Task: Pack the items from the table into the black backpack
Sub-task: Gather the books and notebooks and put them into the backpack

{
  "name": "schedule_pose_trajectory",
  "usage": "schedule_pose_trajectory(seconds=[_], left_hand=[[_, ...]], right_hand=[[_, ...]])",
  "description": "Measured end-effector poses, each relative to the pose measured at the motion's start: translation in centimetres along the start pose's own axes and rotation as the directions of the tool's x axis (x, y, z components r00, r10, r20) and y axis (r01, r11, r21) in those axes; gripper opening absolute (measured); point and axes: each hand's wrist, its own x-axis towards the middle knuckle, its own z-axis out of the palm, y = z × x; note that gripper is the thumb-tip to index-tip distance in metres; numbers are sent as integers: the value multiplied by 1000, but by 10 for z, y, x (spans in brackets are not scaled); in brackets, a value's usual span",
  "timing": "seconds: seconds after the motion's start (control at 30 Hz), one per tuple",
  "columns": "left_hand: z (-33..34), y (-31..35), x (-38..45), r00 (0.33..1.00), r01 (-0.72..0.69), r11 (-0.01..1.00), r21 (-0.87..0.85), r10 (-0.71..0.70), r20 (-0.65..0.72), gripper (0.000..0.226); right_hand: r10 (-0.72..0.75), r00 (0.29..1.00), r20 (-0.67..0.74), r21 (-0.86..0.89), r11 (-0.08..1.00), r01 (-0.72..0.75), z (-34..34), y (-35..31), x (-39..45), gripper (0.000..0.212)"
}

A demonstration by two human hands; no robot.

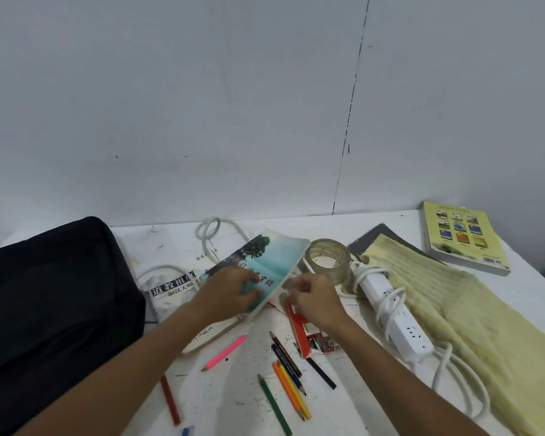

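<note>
Loose pencils (288,377) and power strip (394,313) crowd the table (343,413) beside the backpack (51,297).

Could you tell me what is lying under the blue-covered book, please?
The blue-covered book lies on a white book with black characters; most of its cover is hidden. The left hand presses on top.

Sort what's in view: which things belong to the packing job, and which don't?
Job: black backpack, blue book under the left hand, white book, yellow book, loose pencils, tape roll, power strip, yellow cloth.
Not: wall.
</note>
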Motion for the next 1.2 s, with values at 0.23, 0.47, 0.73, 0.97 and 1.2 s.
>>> schedule_pose_trajectory(seconds=[0.23, 0.47, 0.73, 0.97, 1.2], left_hand=[[-9, -36, -25, 953, 261, 963, 67, -247, -174, 19], [-4, -51, -41, 991, 121, 992, -32, -123, -56, 57], [-6, -67, -47, 979, 197, 980, -28, -198, -48, 78], [4, -67, -49, 947, 322, 938, 127, -320, -31, 61], [-5, -74, -40, 955, 295, 950, 99, -297, 0, 57]], right_hand=[[320, 947, 12, 542, 794, -275, 17, -23, 22, 8], [395, 913, 107, 656, 662, -363, 27, -37, 34, 13], [356, 928, 114, 653, 677, -340, 30, -39, 39, 20], [218, 972, -88, 543, 828, -137, 24, -46, 35, 24], [29, 957, -287, 406, 909, 94, -2, -58, 21, 20]])
